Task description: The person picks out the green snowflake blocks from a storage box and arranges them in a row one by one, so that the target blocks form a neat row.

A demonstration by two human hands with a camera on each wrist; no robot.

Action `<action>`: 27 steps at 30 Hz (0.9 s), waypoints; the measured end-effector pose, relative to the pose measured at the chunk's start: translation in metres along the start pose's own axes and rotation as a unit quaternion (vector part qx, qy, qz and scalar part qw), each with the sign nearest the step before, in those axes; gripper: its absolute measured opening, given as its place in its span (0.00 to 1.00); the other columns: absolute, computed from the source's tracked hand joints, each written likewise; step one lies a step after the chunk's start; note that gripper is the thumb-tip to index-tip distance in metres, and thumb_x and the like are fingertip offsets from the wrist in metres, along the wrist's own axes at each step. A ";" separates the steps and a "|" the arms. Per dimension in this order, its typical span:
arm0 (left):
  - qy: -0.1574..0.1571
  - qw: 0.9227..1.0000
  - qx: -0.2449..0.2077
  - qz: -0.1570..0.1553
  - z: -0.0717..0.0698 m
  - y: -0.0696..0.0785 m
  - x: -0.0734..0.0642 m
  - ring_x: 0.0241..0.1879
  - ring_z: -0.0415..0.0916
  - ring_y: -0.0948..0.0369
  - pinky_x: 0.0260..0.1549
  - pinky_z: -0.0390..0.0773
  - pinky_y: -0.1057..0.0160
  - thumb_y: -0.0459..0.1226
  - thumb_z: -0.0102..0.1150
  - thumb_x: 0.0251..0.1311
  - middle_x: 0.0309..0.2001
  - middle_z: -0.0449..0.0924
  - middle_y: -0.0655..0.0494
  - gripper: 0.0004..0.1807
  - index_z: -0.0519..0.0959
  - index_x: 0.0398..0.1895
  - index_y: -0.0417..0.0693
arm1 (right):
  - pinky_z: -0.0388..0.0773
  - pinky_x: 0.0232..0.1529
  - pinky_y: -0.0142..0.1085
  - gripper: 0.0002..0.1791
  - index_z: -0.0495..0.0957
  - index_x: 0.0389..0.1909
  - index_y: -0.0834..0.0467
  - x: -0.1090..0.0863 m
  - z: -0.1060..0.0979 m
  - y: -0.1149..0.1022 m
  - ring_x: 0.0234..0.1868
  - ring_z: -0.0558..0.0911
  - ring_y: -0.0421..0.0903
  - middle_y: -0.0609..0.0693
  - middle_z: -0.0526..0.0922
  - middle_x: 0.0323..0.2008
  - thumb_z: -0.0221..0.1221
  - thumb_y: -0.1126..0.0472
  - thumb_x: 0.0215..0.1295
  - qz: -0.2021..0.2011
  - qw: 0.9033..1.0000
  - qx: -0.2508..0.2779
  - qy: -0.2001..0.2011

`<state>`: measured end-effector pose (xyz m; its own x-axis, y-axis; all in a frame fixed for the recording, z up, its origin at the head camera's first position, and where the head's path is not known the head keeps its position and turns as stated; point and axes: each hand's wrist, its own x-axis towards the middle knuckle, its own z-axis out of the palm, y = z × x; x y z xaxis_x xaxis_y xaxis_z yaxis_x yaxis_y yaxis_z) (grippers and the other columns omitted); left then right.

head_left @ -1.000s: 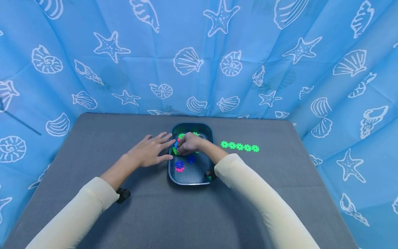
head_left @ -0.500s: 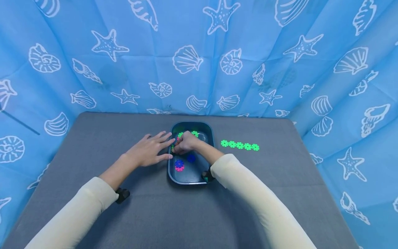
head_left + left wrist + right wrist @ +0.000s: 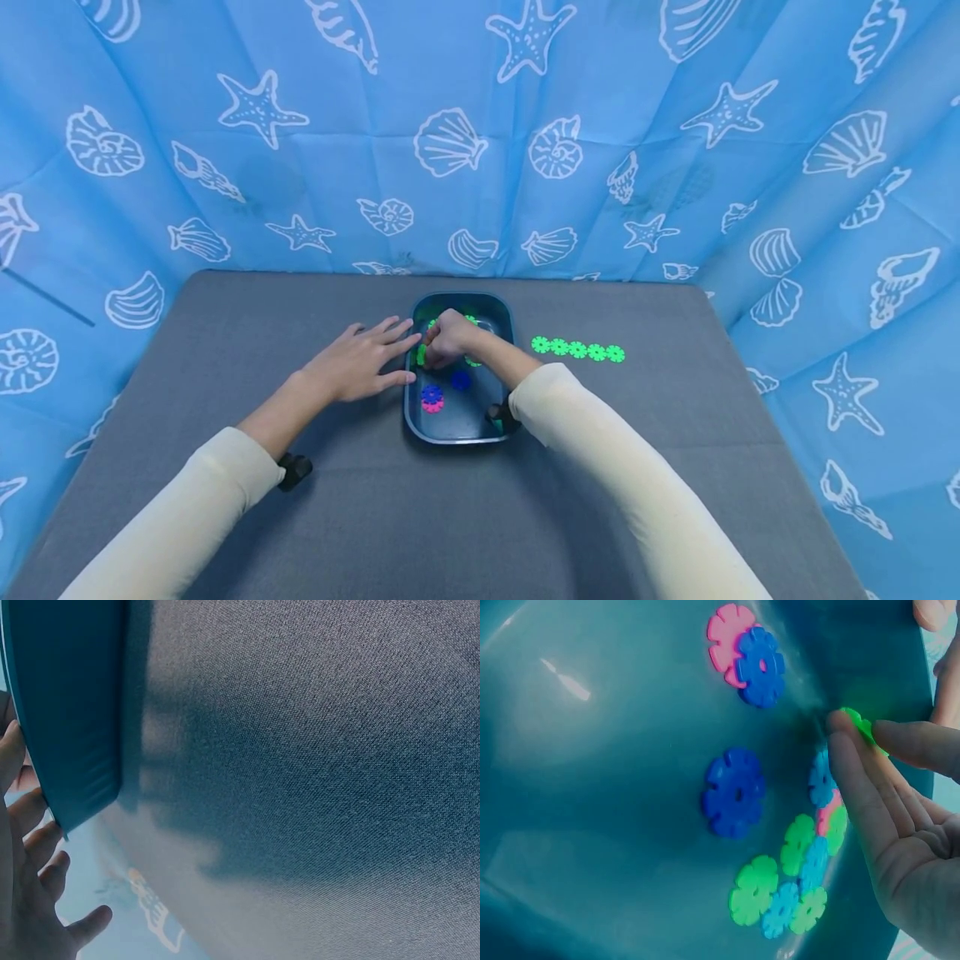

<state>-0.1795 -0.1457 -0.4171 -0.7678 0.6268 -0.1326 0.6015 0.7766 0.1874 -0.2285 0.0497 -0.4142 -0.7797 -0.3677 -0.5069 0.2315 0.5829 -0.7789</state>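
Inside a dark blue-green tray (image 3: 457, 437), my right hand (image 3: 450, 337) pinches a green snowflake disc (image 3: 861, 726) between thumb and fingers, close to the tray's left wall. My left hand (image 3: 360, 362) lies spread at that wall, its straight fingertips touching the rim. In the right wrist view, a dark blue disc (image 3: 733, 793) lies on the tray floor, with another blue disc (image 3: 760, 667) overlapping a pink disc (image 3: 726, 637). Below the right hand is a cluster of green discs (image 3: 754, 891), light blue discs (image 3: 780, 909) and a bit of pink.
To the right of the tray, a row of several joined green discs (image 3: 577, 350) lies on the grey cloth-covered table (image 3: 360, 517). Behind the table hangs a blue curtain (image 3: 330, 167) with white shells and starfish. A black wrist camera (image 3: 296, 472) is strapped to the left wrist.
My right hand shifts slightly within the tray and turns, and the green disc it pinches now shows by the left wall. The left hand and the row of green discs stay put.
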 end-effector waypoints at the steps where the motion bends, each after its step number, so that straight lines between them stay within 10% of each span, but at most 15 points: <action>1: 0.000 1.000 0.001 0.000 0.000 0.000 0.000 0.77 0.46 0.45 0.66 0.53 0.30 0.61 0.49 0.69 0.78 0.51 0.48 0.40 0.59 0.78 0.53 | 0.85 0.41 0.41 0.16 0.78 0.52 0.73 0.000 -0.001 0.000 0.39 0.88 0.54 0.61 0.86 0.35 0.62 0.76 0.63 0.001 1.000 -0.003 -0.002; 27: 0.005 1.000 0.015 -0.006 0.000 0.003 -0.001 0.76 0.48 0.45 0.66 0.55 0.32 0.61 0.51 0.69 0.78 0.51 0.48 0.40 0.59 0.77 0.52 | 0.85 0.43 0.43 0.16 0.81 0.51 0.69 -0.073 -0.087 0.015 0.37 0.88 0.52 0.59 0.88 0.35 0.57 0.74 0.63 -0.041 0.994 -0.093 -0.034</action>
<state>-0.1766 -0.1444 -0.4167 -0.7773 0.6166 -0.1247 0.5982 0.7858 0.1573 -0.2193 0.1483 -0.3567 -0.7489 -0.4632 -0.4739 0.0528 0.6712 -0.7394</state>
